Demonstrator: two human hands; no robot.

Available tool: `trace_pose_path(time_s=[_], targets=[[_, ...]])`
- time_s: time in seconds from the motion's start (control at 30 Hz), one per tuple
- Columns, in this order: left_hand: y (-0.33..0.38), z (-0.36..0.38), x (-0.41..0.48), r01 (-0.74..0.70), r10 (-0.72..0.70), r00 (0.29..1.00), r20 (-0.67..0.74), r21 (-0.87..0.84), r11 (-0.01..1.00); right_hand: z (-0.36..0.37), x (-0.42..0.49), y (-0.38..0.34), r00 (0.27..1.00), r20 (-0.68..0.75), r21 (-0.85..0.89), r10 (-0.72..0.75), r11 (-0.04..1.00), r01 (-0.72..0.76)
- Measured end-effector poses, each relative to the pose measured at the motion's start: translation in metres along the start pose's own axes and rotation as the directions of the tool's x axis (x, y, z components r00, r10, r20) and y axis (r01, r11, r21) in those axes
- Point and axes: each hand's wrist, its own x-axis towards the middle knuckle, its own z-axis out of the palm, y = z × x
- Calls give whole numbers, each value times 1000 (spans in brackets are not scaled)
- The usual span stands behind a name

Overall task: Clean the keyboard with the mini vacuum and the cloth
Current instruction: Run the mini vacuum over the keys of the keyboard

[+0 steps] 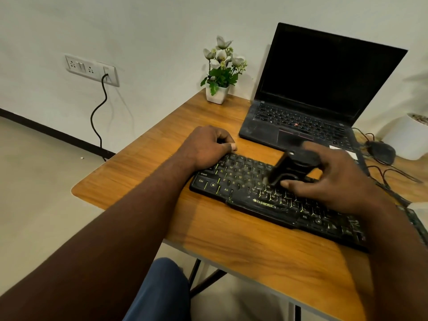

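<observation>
One wooden table point(231, 246), grain showing and corner rounded, lies under both hands. One open black laptop point(324, 77) with a dark screen stands beyond the right hand point(342, 181). One black keyboard point(264, 205) with yellow-green legends lies beneath both hands, its right end partly covered. The left hand point(206, 144) curls its fingers round the keyboard's far left corner. One potted plant point(220, 72) with white flowers sits beyond the left hand. The right hand grips one black mini vacuum point(289, 167), blurred, its lower end at the middle keys. One dark mouse point(381, 150) lies beyond the right hand, hard to make out.
</observation>
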Motion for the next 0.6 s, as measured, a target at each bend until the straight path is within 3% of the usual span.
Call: trace_pose_path(time_s=[0.17,0.47,0.6], targets=[[1,0,1,1,-1,1000,15,19,1000,-16,-8,7,998,9,13,70,997,-70],[4,-1,-1,-13,13,1000,8,21,1000,71,39,-37,966,-195,-83,-169,984,155],[4,-1,-1,1,-1,1000,1,0,1000,45,27,-23,991,-128,-37,-42,999,38]])
